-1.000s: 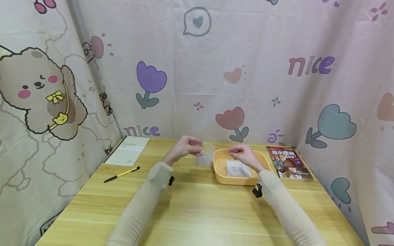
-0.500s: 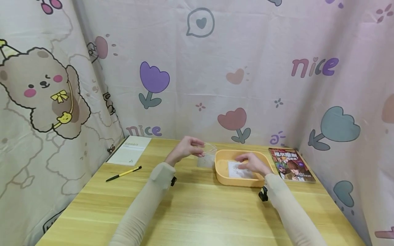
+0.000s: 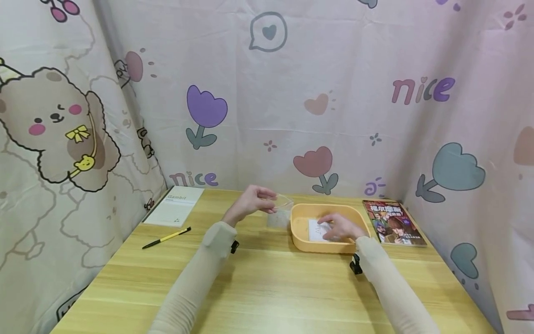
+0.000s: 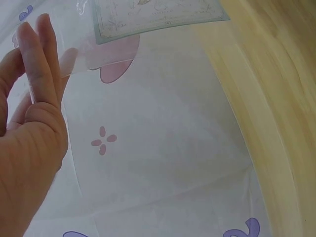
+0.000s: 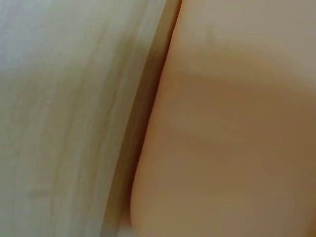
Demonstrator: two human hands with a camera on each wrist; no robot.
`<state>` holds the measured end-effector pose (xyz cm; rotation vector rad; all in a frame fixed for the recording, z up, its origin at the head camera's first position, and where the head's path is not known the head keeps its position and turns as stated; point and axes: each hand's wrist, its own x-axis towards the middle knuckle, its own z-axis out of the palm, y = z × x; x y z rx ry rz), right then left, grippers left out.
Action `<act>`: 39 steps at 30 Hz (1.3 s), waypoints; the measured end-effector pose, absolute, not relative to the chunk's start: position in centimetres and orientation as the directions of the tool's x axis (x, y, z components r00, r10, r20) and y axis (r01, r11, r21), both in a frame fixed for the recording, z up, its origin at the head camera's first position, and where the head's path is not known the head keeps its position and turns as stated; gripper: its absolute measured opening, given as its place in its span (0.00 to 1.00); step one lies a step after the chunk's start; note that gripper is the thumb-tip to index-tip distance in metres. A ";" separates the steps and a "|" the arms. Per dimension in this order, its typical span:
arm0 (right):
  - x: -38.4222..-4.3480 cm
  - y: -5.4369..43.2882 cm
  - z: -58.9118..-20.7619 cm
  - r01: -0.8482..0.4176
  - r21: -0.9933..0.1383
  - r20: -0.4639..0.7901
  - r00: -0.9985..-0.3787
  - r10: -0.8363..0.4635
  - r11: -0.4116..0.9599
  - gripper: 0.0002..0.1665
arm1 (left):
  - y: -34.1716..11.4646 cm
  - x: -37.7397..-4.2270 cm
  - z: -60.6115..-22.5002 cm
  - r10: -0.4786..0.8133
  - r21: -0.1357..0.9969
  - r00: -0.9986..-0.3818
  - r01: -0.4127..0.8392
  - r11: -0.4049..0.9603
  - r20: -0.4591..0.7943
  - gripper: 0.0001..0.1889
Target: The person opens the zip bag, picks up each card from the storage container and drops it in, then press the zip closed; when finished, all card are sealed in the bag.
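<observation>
In the head view my left hand (image 3: 254, 202) pinches the edge of a clear plastic bag (image 3: 283, 201), its mouth spread to the right. The left wrist view shows that hand (image 4: 37, 94) at the left, with see-through film beside the fingers and a card with a green border (image 4: 158, 19) at the top. My right hand (image 3: 343, 226) reaches down into a yellow plastic basket (image 3: 329, 247). Its finger and thumb lie apart over a white card with a small line drawing (image 3: 315, 230), covering the card's right part. Neither fingers nor card show in the right wrist view.
A greyish flat sheet (image 3: 278, 220) lies on the wooden table (image 3: 267, 287) left of the basket. A magazine (image 3: 394, 225) lies to its right. Far left are a white notepad (image 3: 173, 206) and a yellow-black pen (image 3: 167, 238). A printed curtain (image 3: 250, 116) hangs behind.
My right hand has lowered from above the basket's far side onto the white card inside it. The left hand keeps holding the plastic bag in about the same place.
</observation>
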<state>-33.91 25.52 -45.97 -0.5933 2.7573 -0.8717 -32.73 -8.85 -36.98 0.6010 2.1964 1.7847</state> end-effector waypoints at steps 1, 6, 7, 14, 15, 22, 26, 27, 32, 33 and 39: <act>-33.9 25.5 -45.9 -0.320 -0.579 -0.060 -0.901 -0.431 0.750 0.32 | -8.9 -32.7 -36.9 0.461 0.974 -0.885 0.158 0.164 0.066 0.21; -33.9 25.3 -45.9 -0.297 -0.568 -0.080 -0.908 -0.411 0.767 0.32 | -8.9 -32.7 -36.9 0.460 0.975 -0.886 0.152 0.162 0.061 0.21; -33.9 25.3 -45.9 -0.289 -0.570 -0.084 -0.910 -0.405 0.769 0.33 | -9.0 -32.6 -37.0 0.460 0.975 -0.886 0.149 0.163 0.058 0.21; -33.9 25.2 -46.2 -0.295 -0.564 -0.057 -0.918 -0.392 0.772 0.33 | -9.0 -32.7 -37.1 0.461 0.976 -0.886 0.144 0.164 0.053 0.21; -33.9 25.2 -46.2 -0.301 -0.564 -0.047 -0.918 -0.394 0.769 0.32 | -9.0 -32.7 -37.1 0.461 0.976 -0.886 0.144 0.164 0.053 0.21; -34.0 25.2 -46.6 -0.322 -0.601 0.025 -0.922 -0.385 0.731 0.31 | -9.0 -32.5 -37.0 0.460 0.975 -0.887 0.141 0.171 0.047 0.21; -34.1 25.1 -46.5 -0.341 -0.644 0.094 -0.924 -0.372 0.685 0.28 | -9.0 -32.6 -37.1 0.460 0.975 -0.886 0.141 0.173 0.046 0.21; -34.2 25.2 -46.5 -0.344 -0.660 0.110 -0.924 -0.367 0.668 0.27 | -9.0 -32.7 -37.1 0.461 0.975 -0.886 0.140 0.174 0.045 0.21; -34.5 25.2 -46.4 -0.291 -0.751 0.111 -0.940 -0.322 0.592 0.23 | -9.1 -32.7 -37.0 0.468 0.975 -0.883 0.138 0.175 0.041 0.22; -34.6 25.2 -46.3 -0.284 -0.766 0.110 -0.942 -0.318 0.577 0.22 | -9.1 -32.7 -37.0 0.468 0.975 -0.883 0.137 0.176 0.039 0.21; -34.5 25.1 -45.7 -0.282 -0.829 0.123 -0.934 -0.335 0.484 0.22 | -9.1 -32.7 -36.8 0.469 0.975 -0.882 0.139 0.172 0.043 0.21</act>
